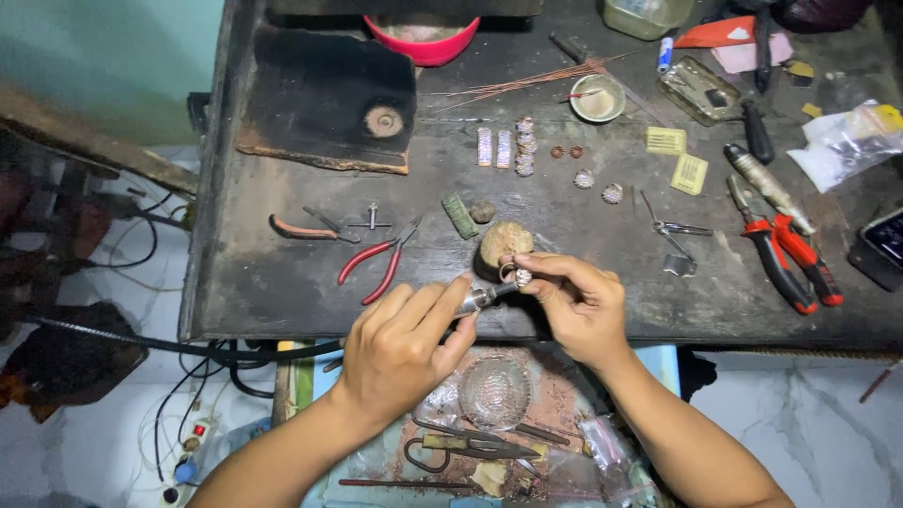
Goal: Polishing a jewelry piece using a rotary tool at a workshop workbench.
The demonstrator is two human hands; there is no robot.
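Observation:
My left hand (400, 343) grips a slim metal rotary handpiece (482, 298) with a black cable running off to the left. Its tip points at a small silver ring (520, 275) pinched between the thumb and fingers of my right hand (576, 306). The ring rests against a worn round wooden peg (504, 242) at the near edge of the dark workbench (282, 282). Both hands are close together over the bench edge.
Red-handled pliers (379, 263) lie left of the peg, larger red pliers (790, 254) at the right. Small silver pieces (508, 148), a bowl (597, 98), tweezers (673, 230) and a charred block (324, 99) sit further back. A tray below holds a glass dish (495, 390) and scissors (470, 447).

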